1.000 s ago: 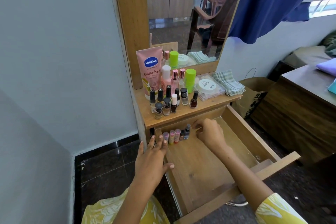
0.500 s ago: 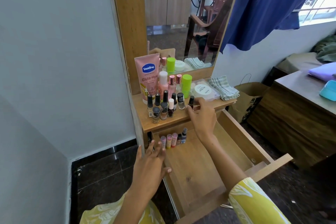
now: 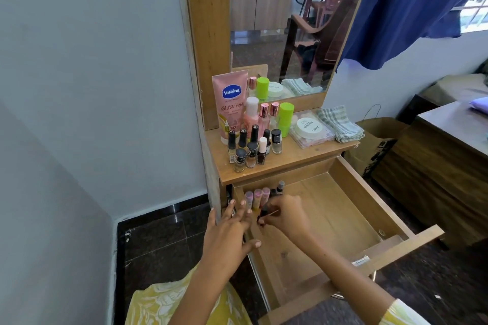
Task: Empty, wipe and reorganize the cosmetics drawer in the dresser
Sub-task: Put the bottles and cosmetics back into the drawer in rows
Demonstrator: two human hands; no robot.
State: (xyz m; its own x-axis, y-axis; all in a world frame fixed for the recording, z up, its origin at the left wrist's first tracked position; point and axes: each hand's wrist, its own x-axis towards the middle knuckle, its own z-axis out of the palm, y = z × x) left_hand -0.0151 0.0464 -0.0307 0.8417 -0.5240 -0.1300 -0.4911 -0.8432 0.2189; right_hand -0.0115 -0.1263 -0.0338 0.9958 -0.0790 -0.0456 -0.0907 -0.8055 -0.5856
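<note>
The wooden drawer [image 3: 343, 208] of the dresser stands pulled out. In its back left corner stand three pastel lip balm tubes [image 3: 257, 196] and two small dark bottles [image 3: 280, 186]. My right hand [image 3: 287, 216] is low inside the drawer just in front of them, fingers closed on a dark nail polish bottle [image 3: 264, 212]. My left hand [image 3: 227, 237] rests with spread fingers on the drawer's left edge and holds nothing. On the dresser top [image 3: 303, 158] stand several nail polish bottles [image 3: 250, 152], a pink Vaseline tube [image 3: 230, 105] and a green bottle [image 3: 285, 117].
A white jar [image 3: 309, 128] on a clear box and a folded striped cloth [image 3: 339, 123] lie at the right of the top, under the mirror [image 3: 277, 21]. A paper bag [image 3: 377, 137] and a wooden table [image 3: 435, 161] stand close to the drawer's right side. A wall is at the left.
My right hand went up to the dresser top, took the dark nail polish bottle from the right of the group, and came down with it into the drawer. My left hand stayed put.
</note>
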